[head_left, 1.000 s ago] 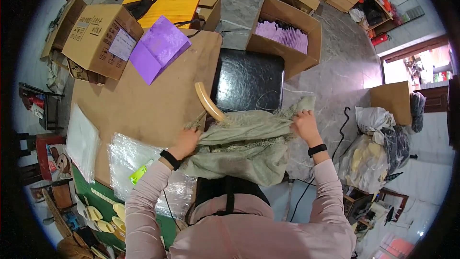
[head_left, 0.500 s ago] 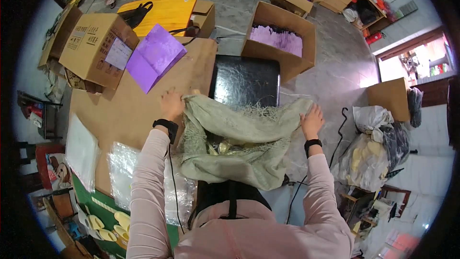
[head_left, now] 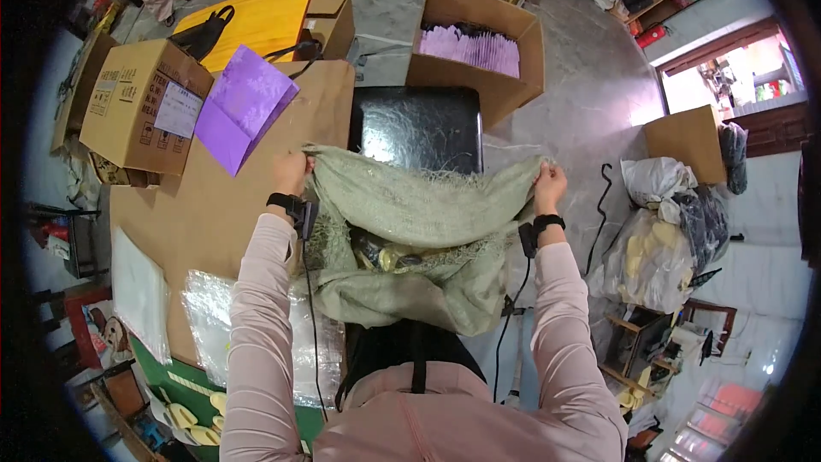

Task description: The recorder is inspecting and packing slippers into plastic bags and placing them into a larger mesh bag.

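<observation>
A grey-green woven sack (head_left: 428,192) with frayed edges spreads across my front, its mouth open toward me. My left hand (head_left: 293,173) pinches the sack's far left corner with the fingers closed. At the far right corner, my right hand (head_left: 550,186) grips the edge the same way. Between them the far rim is pulled up and taut, while the near side sags in folds. Inside, shiny plastic-wrapped yellowish things (head_left: 389,255) show in part; their kind I cannot make out. A black padded stool seat (head_left: 419,124) sits just beyond the sack.
On the brown tabletop (head_left: 256,231) at left lie a purple folded sheet (head_left: 246,107), a carton (head_left: 141,111) and clear plastic bags (head_left: 205,316). An open box of purple packets (head_left: 479,43) stands ahead right. Stuffed plastic bags (head_left: 654,261) lie on the right, near a black hooked rod (head_left: 604,214).
Both hands have closed on the sack's far corners and lifted its far rim; earlier the fingers lay spread over the edge. The view has also shifted slightly.
</observation>
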`<state>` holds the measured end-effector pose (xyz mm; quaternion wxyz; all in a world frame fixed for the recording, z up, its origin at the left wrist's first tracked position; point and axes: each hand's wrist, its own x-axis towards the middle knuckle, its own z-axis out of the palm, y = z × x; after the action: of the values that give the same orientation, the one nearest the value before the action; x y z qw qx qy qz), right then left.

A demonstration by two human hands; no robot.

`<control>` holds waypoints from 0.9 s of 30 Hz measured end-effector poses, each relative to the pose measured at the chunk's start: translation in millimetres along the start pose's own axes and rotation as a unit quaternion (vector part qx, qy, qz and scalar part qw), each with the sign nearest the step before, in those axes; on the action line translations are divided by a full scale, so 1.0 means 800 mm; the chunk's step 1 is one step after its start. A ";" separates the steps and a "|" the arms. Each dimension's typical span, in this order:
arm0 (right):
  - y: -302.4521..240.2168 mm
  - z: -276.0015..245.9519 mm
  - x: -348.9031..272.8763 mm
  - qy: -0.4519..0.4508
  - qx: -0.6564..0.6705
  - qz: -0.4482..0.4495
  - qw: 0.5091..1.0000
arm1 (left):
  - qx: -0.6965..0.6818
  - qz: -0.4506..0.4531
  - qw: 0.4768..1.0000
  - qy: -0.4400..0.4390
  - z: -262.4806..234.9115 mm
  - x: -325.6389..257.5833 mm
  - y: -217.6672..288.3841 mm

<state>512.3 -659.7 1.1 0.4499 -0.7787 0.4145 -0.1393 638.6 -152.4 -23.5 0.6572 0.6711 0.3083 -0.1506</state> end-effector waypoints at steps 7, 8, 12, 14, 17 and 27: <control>0.020 -0.021 0.001 0.060 -0.115 -0.154 0.980 | 0.047 0.075 0.995 -0.043 0.033 -0.060 0.004; 0.013 -0.019 -0.017 0.048 -0.111 -0.156 0.980 | 0.047 0.073 0.996 -0.030 0.019 -0.067 -0.002; -0.021 -0.063 -0.112 -0.079 -0.169 -0.336 0.923 | 0.344 0.429 0.833 0.056 0.021 -0.167 -0.015; -0.014 -0.059 -0.159 -0.297 -0.256 -0.453 0.800 | 0.446 0.587 0.639 -0.220 0.013 -0.208 -0.058; 0.008 -0.029 -0.220 -0.495 -0.253 -0.436 0.708 | 0.449 0.426 0.684 -0.386 0.024 -0.268 -0.125; 0.092 -0.055 -0.259 -0.720 -0.572 -0.237 0.312 | 0.599 0.153 0.552 -0.560 0.009 -0.366 -0.202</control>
<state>320.2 -544.4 -2.1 -0.0395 -0.6990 -0.2994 0.6482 317.6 -231.0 26.2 0.1558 0.7269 -0.3906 -0.5429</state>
